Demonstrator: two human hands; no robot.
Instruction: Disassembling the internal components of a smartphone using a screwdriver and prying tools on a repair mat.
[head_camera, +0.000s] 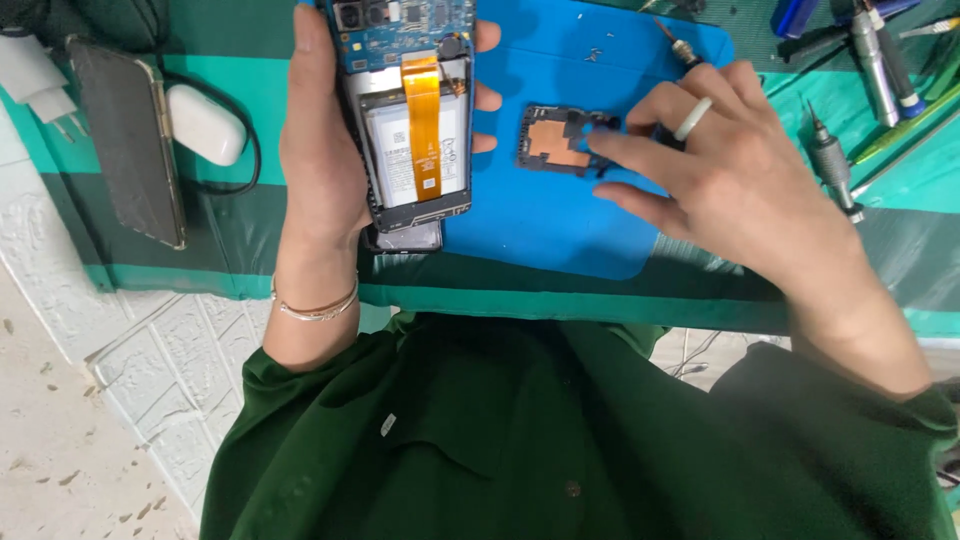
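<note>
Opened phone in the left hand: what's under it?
Beneath the opened phone held in the left hand, a dark flat piece pokes out at its lower edge, over the blue mat. The rest is covered.

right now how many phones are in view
2, maybe more hidden: an opened phone held in the left hand, and a dark phone lying at the table's left edge.

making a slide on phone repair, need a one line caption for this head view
Left hand holds an opened blue smartphone; right hand fingers a small black copper-patched cover plate on a blue mat.
</note>
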